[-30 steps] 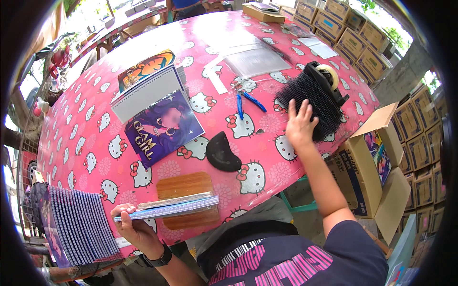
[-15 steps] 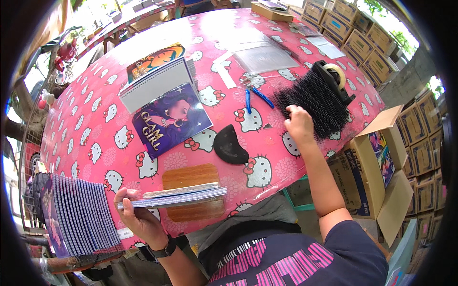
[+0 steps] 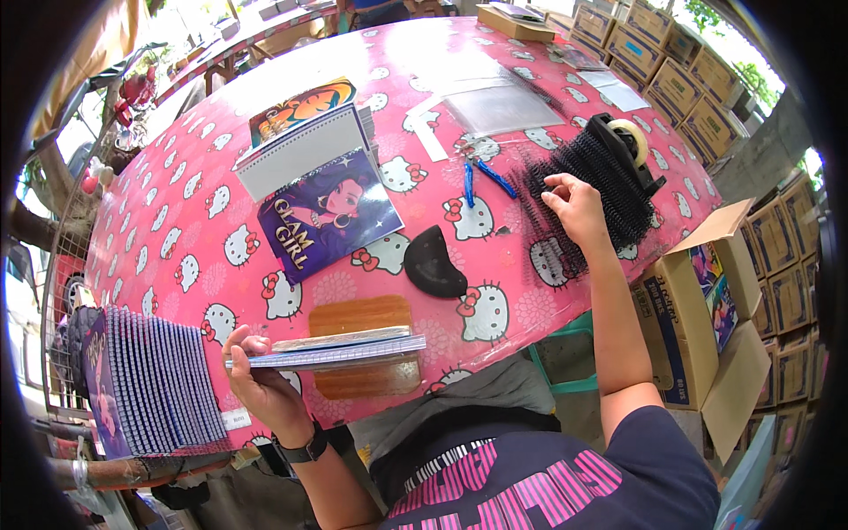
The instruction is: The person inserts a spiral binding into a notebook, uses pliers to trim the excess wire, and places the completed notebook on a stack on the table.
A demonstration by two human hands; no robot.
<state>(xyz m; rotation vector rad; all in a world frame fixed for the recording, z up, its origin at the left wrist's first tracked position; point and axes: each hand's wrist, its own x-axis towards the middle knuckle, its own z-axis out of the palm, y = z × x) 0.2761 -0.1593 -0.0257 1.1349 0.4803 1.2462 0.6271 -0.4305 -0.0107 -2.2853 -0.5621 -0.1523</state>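
Near the table's front edge, my left hand (image 3: 261, 380) grips a thin notebook (image 3: 336, 352) held edge-on, its punched edge facing me. Behind the notebook lies a brown wooden board (image 3: 367, 380), partly covered by it. To the right, my right hand (image 3: 574, 208) is at a pile of black spiral binding coils (image 3: 614, 177), thumb and fingers pinched on a coil at the near-left side; the exact hold is hard to see. Between the hands sits a black curved pad (image 3: 433, 263). Blue-handled pliers (image 3: 490, 179) lie just left of the coils.
At left stands a row of notebooks (image 3: 163, 384). Purple-covered notebooks (image 3: 331, 212) lie mid-table, with clear plastic sheets (image 3: 499, 106) beyond. A tape dispenser (image 3: 627, 146) is behind the coils. An open carton (image 3: 680, 327) stands right of the table; stacked cartons (image 3: 689, 97) rise behind.
My right hand has shifted slightly right over the coils, and some coils at the near-left side have been disturbed. My left hand still holds the notebook. The whole view has shifted a little.
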